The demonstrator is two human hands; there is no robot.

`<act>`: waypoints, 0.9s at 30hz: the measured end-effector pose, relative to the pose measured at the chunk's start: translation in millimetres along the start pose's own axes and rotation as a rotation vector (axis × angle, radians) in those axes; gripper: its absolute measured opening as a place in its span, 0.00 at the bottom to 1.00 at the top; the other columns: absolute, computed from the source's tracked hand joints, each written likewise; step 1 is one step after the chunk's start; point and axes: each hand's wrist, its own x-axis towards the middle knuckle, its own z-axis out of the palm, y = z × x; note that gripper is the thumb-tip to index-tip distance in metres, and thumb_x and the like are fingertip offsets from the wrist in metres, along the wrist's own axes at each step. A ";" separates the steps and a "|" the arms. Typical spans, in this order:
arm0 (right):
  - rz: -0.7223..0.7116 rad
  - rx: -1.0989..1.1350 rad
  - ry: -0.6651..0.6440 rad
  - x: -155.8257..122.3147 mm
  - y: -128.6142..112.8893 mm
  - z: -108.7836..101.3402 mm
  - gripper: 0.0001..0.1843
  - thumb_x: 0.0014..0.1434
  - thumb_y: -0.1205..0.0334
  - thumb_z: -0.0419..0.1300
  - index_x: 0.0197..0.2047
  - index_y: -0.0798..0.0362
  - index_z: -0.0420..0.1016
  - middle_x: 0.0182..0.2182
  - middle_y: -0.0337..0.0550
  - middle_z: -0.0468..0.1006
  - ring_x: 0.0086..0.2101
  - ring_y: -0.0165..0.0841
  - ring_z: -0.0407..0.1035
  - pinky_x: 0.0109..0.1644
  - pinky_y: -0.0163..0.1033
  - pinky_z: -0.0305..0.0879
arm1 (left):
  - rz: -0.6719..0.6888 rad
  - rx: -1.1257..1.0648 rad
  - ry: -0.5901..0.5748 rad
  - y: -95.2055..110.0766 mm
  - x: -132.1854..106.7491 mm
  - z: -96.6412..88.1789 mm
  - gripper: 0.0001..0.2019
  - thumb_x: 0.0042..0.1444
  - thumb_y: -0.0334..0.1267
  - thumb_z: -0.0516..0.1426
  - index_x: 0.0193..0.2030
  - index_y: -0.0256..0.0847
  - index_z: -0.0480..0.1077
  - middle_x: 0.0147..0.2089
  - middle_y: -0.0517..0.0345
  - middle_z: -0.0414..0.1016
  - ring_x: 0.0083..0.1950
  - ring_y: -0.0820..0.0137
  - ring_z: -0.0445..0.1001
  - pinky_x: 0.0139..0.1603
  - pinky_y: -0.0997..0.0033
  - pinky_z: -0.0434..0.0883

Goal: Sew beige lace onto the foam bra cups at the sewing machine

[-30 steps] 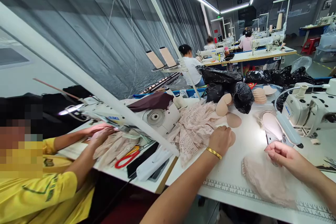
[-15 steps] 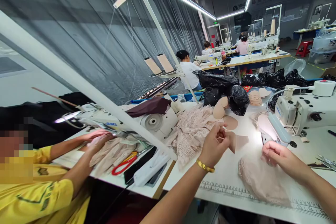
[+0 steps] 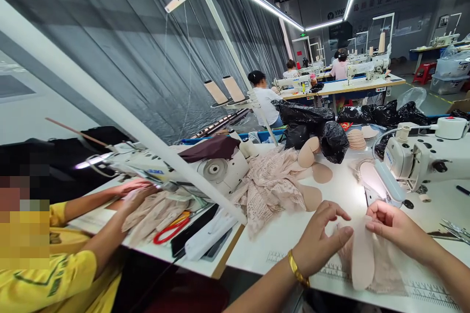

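Note:
My left hand (image 3: 323, 237) pinches the left edge of a beige foam cup pad (image 3: 362, 259) over the white table (image 3: 279, 239). My right hand (image 3: 391, 227) is closed on the pad's top edge, together with the pink lace piece (image 3: 385, 266) lying under it. A bracelet is on my left wrist. Just beyond my right hand stands my white sewing machine (image 3: 426, 156) with its lit needle area.
A pile of pink lace (image 3: 270, 186) and loose cup pads (image 3: 312, 195) lie at centre. Black plastic bags (image 3: 332, 139) sit behind. A person in yellow (image 3: 62, 264) sews at the left machine (image 3: 205, 168), with red scissors (image 3: 171, 230) close by. More people work at far tables.
My left hand carried a cup pad from the lace pile down and right to the lace piece. Both hands now hold it there.

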 end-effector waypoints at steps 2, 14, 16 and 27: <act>-0.055 -0.060 -0.003 -6.2 -3.2 1.2 0.23 0.62 0.37 0.65 0.37 0.50 0.76 0.30 0.37 0.72 0.32 0.34 0.67 0.35 0.38 0.66 | 0.056 0.044 -0.139 1.0 14.7 -7.3 0.27 0.52 0.54 0.69 0.55 0.44 0.73 0.56 0.47 0.72 0.60 0.56 0.69 0.65 0.54 0.66; -0.746 -0.778 0.541 -32.7 -16.2 18.1 0.15 0.71 0.69 0.54 0.55 0.45 0.74 0.39 0.43 0.82 0.33 0.34 0.73 0.37 0.38 0.71 | 0.753 0.976 -0.036 -0.3 46.6 -28.3 0.07 0.63 0.26 0.55 0.35 0.42 0.68 0.32 0.59 0.70 0.34 0.68 0.67 0.34 0.69 0.60; -0.743 -0.960 0.459 -25.0 -2.8 5.9 0.14 0.69 0.73 0.51 0.46 0.47 0.75 0.36 0.42 0.81 0.32 0.34 0.72 0.34 0.37 0.67 | 0.777 1.149 -0.166 -4.6 40.3 -22.0 0.07 0.66 0.36 0.60 0.36 0.42 0.68 0.36 0.57 0.73 0.38 0.65 0.70 0.34 0.66 0.62; -0.577 -1.057 0.047 -10.4 39.0 -59.7 0.17 0.72 0.70 0.49 0.50 0.46 0.78 0.45 0.45 0.83 0.45 0.39 0.74 0.43 0.41 0.71 | 0.655 1.140 -0.504 -20.9 95.3 35.3 0.06 0.65 0.36 0.59 0.35 0.40 0.69 0.36 0.54 0.74 0.36 0.64 0.70 0.33 0.64 0.64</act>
